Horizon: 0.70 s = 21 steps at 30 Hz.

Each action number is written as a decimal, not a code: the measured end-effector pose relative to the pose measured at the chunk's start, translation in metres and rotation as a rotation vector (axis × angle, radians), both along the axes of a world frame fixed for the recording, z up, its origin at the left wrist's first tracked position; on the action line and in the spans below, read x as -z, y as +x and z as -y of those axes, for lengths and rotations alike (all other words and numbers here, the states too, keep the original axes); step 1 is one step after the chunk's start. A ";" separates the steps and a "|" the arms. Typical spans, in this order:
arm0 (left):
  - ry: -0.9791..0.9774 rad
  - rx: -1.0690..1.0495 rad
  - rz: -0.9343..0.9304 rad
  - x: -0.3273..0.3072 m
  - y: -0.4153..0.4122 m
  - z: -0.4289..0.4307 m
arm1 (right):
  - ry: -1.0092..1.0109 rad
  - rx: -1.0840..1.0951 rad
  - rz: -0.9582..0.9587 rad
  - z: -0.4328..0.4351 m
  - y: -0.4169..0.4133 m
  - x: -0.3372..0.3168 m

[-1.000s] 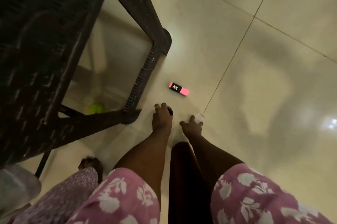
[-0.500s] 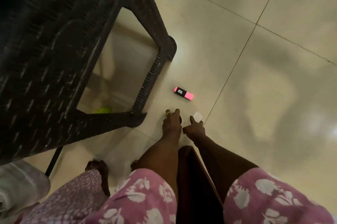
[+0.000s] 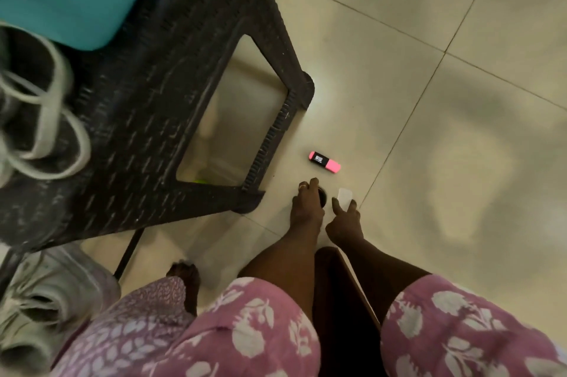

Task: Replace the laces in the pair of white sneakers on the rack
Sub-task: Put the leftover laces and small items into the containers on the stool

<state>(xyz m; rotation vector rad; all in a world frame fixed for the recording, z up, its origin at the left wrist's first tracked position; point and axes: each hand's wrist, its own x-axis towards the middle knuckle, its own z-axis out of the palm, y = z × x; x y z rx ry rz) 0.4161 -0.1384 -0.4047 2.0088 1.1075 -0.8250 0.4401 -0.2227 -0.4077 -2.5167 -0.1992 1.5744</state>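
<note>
Beside the patterned sleeve (image 3: 147, 309), left hand (image 3: 183, 272) was seen blurred, its grip not determinable; right hand was not captured. White sneakers (image 3: 53, 100) were noted atop the dark woven rack (image 3: 147, 94), another sneaker (image 3: 46, 293) below. Pink highlighter (image 3: 324, 162) was recorded on tiles (image 3: 399, 69).

White sneaker (image 3: 46, 300) newly in view
</note>
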 end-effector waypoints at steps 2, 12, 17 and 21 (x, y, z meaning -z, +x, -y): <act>0.036 -0.050 0.015 -0.014 0.004 -0.002 | 0.025 -0.079 0.038 -0.001 0.005 -0.013; 0.167 -0.133 0.207 -0.108 0.030 -0.018 | 0.278 -0.288 0.374 -0.014 0.055 -0.113; 0.243 -0.161 0.411 -0.167 0.056 -0.029 | 0.420 -0.392 0.624 -0.020 0.085 -0.166; 0.331 -0.171 0.570 -0.221 0.060 -0.035 | 0.502 -0.506 0.833 -0.021 0.099 -0.211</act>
